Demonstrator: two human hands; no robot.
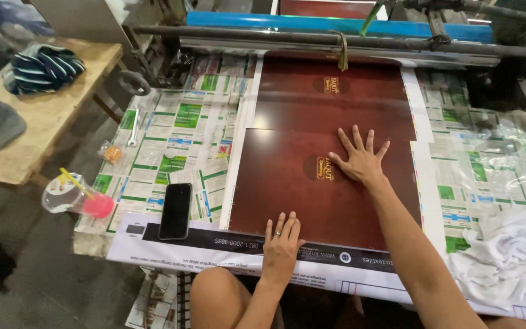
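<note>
— What are the hands doing on that dark red printed sheet?

— The right hand is lying flat on it, fingers spread wide, palm pressing down near the sheet's middle, just right of the small gold emblem. It is gripping nothing. The left hand is resting open at the sheet's near edge, fingers stretched forward, fingertips touching the red surface while the palm is sitting on the white banner below it. A ring is showing on one finger.

— And where is the sheet lying?

— It is lying flat on the counter, which is covered with green-and-white printed papers. A second red sheet is lying just beyond it, reaching under the grey roller bar of the machine.

— What is sitting around the sheet?

— Left of it, a black phone is lying partly on the banner. Farther left, a plastic cup with a pink lid and a yellow straw is lying tipped at the counter's edge, and a wrench is lying beyond it. Right of the sheet, a crumpled white cloth is resting near the counter's near corner.
</note>
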